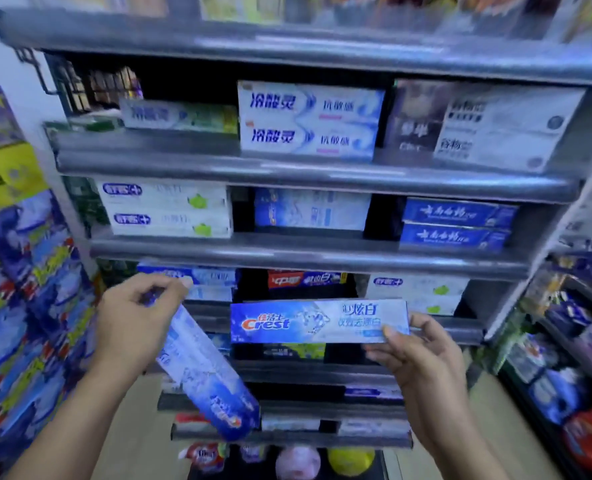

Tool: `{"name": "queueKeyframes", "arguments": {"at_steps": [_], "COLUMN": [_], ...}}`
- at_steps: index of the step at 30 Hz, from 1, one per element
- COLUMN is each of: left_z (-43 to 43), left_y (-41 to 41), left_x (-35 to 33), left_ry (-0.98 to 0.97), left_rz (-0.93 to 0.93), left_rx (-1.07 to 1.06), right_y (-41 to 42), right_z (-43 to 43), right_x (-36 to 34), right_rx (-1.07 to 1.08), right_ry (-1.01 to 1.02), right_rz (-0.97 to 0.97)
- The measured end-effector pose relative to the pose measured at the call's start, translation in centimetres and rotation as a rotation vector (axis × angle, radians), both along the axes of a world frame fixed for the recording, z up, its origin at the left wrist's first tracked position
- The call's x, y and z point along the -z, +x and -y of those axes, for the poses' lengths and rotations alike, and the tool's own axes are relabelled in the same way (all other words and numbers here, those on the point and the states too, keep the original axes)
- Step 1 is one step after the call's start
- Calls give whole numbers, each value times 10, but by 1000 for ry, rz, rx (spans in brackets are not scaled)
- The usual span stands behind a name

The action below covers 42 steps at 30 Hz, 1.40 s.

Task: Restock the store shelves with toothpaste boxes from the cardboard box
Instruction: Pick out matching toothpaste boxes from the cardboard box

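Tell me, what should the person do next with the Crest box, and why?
Probably push the Crest box straight forward onto the shelf behind it. The right hand pinches it level, label outward, facing a dark gap under the red box, while the left hand holds a second box tilted down.

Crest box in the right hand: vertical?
No, the right hand pinches the Crest box by its right end, and it lies horizontal.
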<state>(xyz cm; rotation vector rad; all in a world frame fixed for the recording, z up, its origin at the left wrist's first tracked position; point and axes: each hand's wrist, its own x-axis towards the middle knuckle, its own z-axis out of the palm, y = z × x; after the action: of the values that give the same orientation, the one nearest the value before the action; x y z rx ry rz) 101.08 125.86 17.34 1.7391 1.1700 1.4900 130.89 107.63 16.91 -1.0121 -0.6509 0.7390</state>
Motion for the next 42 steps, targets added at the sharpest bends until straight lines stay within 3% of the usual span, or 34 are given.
{"name": "queueKeyframes", "arguments": {"at_steps": [6,10,20,30,35,42], "left_z": [-9,-6,-18,-53,-67,-86], "left_y": [2,9,41,86,103,122], "left_x": [-39,-47,-41,-54,-60,-59], "left_ry": [-121,-197,-261,-336,-334,-339], "left_rz": [-105,-119,48,133,102,-32], "left_rx": [348,433,314,284,276,162], "right_y": [-9,-16,-19,41,68,76], "right_z": [-8,-14,-40,-108,-139,-155], "right_x": [-37,-43,-38,-53,-55,-51], "right_rx": [6,18,108,359,392,339], "right_ry": [103,140,92,-88,-216,-307], "right_rz": [-10,2,92,547,746,868]}}
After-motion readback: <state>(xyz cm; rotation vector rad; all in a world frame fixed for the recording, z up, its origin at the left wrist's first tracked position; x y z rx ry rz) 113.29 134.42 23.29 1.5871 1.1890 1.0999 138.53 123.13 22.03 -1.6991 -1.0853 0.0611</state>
